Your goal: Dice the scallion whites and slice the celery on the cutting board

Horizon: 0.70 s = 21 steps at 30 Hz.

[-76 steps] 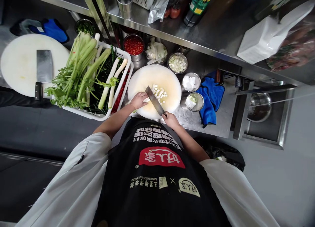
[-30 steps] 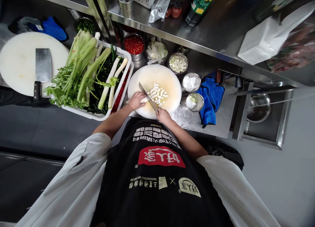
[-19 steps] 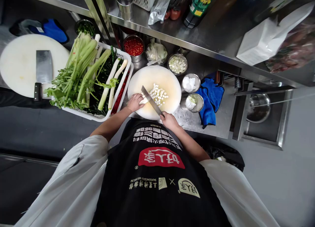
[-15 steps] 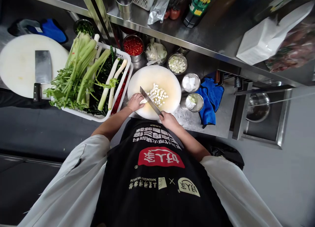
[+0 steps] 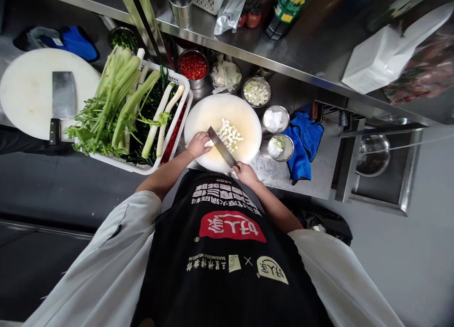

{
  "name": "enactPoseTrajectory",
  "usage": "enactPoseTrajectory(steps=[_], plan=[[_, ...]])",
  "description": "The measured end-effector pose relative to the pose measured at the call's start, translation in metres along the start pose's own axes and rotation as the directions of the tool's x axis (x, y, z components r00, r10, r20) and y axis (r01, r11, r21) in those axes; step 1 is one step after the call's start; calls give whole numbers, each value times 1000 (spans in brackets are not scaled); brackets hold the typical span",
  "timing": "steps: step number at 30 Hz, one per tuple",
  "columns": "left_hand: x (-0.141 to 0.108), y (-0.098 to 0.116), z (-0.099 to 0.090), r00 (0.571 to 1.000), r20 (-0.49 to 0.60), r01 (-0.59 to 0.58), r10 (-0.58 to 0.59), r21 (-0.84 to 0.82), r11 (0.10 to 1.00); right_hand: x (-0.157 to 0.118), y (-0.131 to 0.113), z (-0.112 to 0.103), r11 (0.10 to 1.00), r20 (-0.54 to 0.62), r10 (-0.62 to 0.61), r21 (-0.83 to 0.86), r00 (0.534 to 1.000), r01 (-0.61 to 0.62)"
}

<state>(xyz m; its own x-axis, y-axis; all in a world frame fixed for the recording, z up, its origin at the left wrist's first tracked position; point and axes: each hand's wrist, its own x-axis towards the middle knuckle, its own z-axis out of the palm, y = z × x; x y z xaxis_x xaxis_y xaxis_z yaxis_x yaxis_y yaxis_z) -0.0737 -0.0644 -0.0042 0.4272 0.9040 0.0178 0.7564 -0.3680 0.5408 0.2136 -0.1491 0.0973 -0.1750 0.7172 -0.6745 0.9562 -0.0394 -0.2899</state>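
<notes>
On a round white cutting board (image 5: 198, 114) lies a pile of small white vegetable pieces (image 5: 231, 136), apparently chopped scallion. My right hand (image 5: 247, 173) is closed around the handle of a cleaver (image 5: 222, 148), whose blade slants up and left across the board, between the pieces and my left hand. Curled fingers of my left hand (image 5: 199, 145) press on a white vegetable stalk (image 5: 210, 143) at the board's left side. Only a short end of this stalk shows; the rest is hidden under the hand.
Left stands a white basket (image 5: 151, 170) of celery (image 5: 122, 88) and scallions; beyond it, another cleaver (image 5: 64, 95) lies on a second board (image 5: 24, 90). Behind and right are metal cups, including chopped red chili (image 5: 193, 66), and blue cloths (image 5: 303, 142). A steel shelf (image 5: 301, 57) overhangs the back.
The cleaver and my right hand have shifted slightly right, its blade a little farther from the board's left edge. My left hand has moved slightly right and still presses on the stalk.
</notes>
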Motion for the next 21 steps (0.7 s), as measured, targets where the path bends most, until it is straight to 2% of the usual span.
enactPoseTrajectory(steps=[2, 6, 12, 18, 21], plan=[[1, 2, 0, 1000, 10, -10, 10, -4, 1000, -4, 1, -3, 1000, -25, -2, 2, 1000, 2], [-7, 6, -3, 1000, 7, -9, 9, 30, 1000, -12, -14, -16, 1000, -59, -28, -13, 998, 27], [-10, 4, -1, 1000, 18, -13, 12, 28, 1000, -15, -29, -32, 998, 2, -31, -51, 1000, 31], [-7, -1, 1, 999, 20, -38, 38, 8, 999, 25, -57, -18, 1000, -5, -24, -17, 1000, 24], [-7, -3, 0, 1000, 15, -22, 22, -1, 1000, 25, -50, -7, 1000, -3, -22, -22, 1000, 22]])
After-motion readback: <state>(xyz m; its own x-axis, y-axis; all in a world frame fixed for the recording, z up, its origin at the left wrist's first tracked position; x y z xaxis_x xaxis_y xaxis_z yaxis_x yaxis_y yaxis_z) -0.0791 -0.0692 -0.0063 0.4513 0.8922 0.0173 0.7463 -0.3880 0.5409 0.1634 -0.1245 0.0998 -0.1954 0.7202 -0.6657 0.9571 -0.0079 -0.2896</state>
